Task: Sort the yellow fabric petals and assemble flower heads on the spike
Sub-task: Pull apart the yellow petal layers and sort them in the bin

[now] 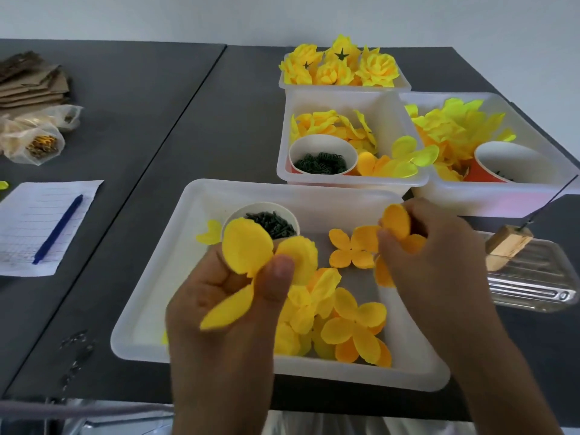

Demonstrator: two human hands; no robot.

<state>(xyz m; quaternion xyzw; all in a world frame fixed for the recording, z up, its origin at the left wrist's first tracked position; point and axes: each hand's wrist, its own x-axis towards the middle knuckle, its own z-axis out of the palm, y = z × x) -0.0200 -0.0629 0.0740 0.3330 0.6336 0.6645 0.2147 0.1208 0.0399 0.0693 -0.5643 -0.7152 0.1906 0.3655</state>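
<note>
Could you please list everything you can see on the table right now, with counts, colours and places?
near tray: one, white, front centre, holds loose petals
loose petals: a pile, yellow and orange, in the near tray
paper cups: three, white inside, dark green bits in them, one per tray
middle tray: one, white, behind the near tray, petals inside
right tray: one, white, far right, brighter yellow petals
finished flower heads: several, yellow, in the far tray
spike: one, thin dark wire in a wooden block, right
clear lid: one, transparent, under the block
paper sheet: one, white, left
pen: one, blue, on the sheet
cardboard: a stack, brown, far left
plastic bags: clear, far left
left hand: pinches a yellow petal piece
right hand: pinches an orange petal piece
</note>
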